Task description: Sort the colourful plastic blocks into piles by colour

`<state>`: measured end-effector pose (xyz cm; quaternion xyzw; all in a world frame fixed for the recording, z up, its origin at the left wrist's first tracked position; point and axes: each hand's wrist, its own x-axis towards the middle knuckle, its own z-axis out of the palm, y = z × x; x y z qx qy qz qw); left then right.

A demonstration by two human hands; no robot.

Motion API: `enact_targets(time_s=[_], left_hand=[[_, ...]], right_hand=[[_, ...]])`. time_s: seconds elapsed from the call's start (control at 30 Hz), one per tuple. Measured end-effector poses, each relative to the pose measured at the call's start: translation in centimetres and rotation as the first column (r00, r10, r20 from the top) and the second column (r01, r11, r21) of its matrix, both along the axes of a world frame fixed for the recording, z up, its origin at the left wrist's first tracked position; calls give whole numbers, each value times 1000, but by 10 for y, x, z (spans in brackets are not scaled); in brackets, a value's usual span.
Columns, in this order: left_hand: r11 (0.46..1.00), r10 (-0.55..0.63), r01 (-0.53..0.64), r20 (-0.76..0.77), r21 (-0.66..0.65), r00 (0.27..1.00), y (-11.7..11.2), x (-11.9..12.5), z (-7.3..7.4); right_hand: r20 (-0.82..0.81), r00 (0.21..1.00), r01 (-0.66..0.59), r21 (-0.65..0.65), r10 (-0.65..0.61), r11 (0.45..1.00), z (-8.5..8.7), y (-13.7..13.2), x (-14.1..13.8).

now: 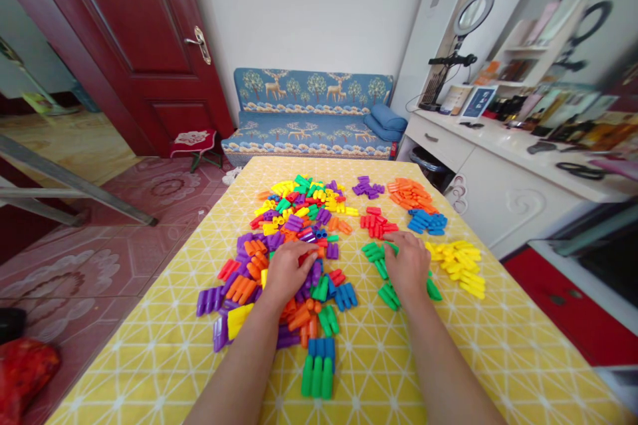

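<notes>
My left hand [292, 271] reaches over a mixed heap of plastic tube-shaped building blocks. Its thumb and forefinger are drawn close together beside a small orange block [321, 252] and a purple block [316, 272]; whether anything is pinched between them is hard to see. My right hand [409, 264] hovers low over a group of green blocks [381, 265], its forefinger and thumb apart, partly hiding that group. At the near end of the heap, a green block [317, 376] lies against a blue block [321, 347].
Sorted groups lie on the right of the yellow tablecloth [383, 372]: red blocks [377, 222], purple blocks [367, 187], orange blocks [411, 195], blue blocks [427, 222] and yellow blocks [458, 265]. Beyond the table stands a blue sofa [309, 126]; a white dresser [518, 179] is at right.
</notes>
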<state>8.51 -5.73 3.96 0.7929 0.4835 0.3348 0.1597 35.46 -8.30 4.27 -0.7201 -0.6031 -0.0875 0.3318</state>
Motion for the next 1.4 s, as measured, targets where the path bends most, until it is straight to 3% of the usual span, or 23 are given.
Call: enact_targets(time_s=[0.1,0.2,0.37,0.53,0.83,1.07,1.23,1.4], left_hand=[[1000,15,-15,-40,6,999,0,0,-1],[1000,14,-12,-66,21,998,0,0,-2],[1000,-8,10,-95,25,995,-2,1,2],[1000,-16,17,-101,1,995,-2,1,4],[1000,4,-6,-82,-26,997,0,0,0],[999,4,-6,-60,-36,998,-1,1,3],[1000,-3,2,-54,-26,999,0,0,1],[1000,8,-8,-37,-24,999,0,1,1]], right_hand=[[-183,946,-272,-4,266,962,4,-1,-21],[-328,860,-455,-145,391,879,6,-7,-44],[-270,833,-552,-339,484,761,7,-19,-63],[-275,823,-567,-380,496,731,2,-18,-65],[-385,847,-475,-242,365,846,-20,-5,-70],[-638,697,-411,17,327,911,-14,-2,-63],[-653,715,-213,135,249,968,0,27,-13],[-444,896,12,-41,-29,999,15,73,52]])
